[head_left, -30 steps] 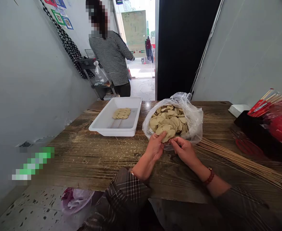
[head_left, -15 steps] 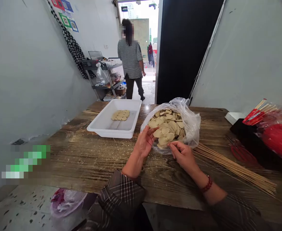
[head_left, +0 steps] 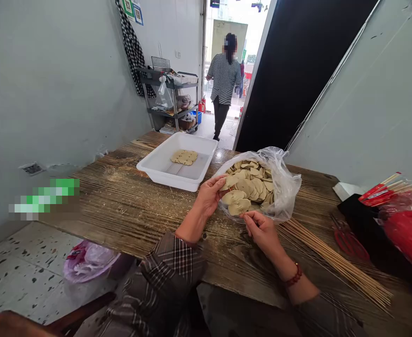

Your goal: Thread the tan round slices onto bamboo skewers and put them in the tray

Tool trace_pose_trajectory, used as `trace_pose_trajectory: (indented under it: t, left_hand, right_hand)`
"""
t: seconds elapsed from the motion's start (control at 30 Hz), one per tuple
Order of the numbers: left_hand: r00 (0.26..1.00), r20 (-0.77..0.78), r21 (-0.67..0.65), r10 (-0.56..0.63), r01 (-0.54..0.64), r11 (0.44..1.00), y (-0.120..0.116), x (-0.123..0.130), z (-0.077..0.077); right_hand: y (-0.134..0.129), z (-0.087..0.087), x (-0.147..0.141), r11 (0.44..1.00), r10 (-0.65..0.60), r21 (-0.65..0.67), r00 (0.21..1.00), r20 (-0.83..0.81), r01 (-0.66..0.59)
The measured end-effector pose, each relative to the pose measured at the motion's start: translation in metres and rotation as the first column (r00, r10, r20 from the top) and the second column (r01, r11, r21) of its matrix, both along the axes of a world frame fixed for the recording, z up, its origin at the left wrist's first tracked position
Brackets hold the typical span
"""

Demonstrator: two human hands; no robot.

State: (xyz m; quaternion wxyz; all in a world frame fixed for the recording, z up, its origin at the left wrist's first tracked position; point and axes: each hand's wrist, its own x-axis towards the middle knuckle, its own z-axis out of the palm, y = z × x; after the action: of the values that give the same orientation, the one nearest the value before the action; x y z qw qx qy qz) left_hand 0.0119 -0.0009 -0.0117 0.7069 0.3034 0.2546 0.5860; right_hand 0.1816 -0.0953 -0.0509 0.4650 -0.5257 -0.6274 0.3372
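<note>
A clear plastic bag stands open on the table, full of thin, flat, beige round slices. At its near edge my right hand pinches the lower end of a thin wooden skewer, which passes through a few slices. My left hand has its thumb and fingers closed on a slice at the skewer's upper end. Left of the bag, a white plastic tray holds skewered slices lying flat.
A bundle of bare skewers lies right of my right hand. Red-handled scissors and a black box with red packets are farther right. A cart stands beyond the table, and a person is in the doorway.
My left hand has closed its fingers on a slice by the skewer's upper end. The person has moved farther into the doorway. The whole view has shifted.
</note>
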Motion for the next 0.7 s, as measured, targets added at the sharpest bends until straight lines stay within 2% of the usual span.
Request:
trace_pose_trajectory:
  t: [0.23, 0.43, 0.7]
  left_hand:
    - [1.0, -0.011, -0.049, 0.018, -0.018, 0.999, -0.001, 0.003, -0.002]
    - [0.999, -0.046, -0.042, 0.009, -0.011, 0.999, -0.003, 0.006, -0.003]
    - [0.997, -0.078, -0.061, 0.014, -0.019, 0.998, -0.005, 0.011, -0.006]
  right_hand:
    - [-0.001, 0.003, -0.001, 0.999, 0.009, -0.033, 1.0, -0.027, -0.01]
    - [-0.001, 0.002, -0.001, 0.998, 0.004, -0.061, 0.998, -0.069, -0.008]
    - [0.002, -0.002, 0.001, 1.0, -0.004, -0.023, 0.996, -0.09, 0.002]
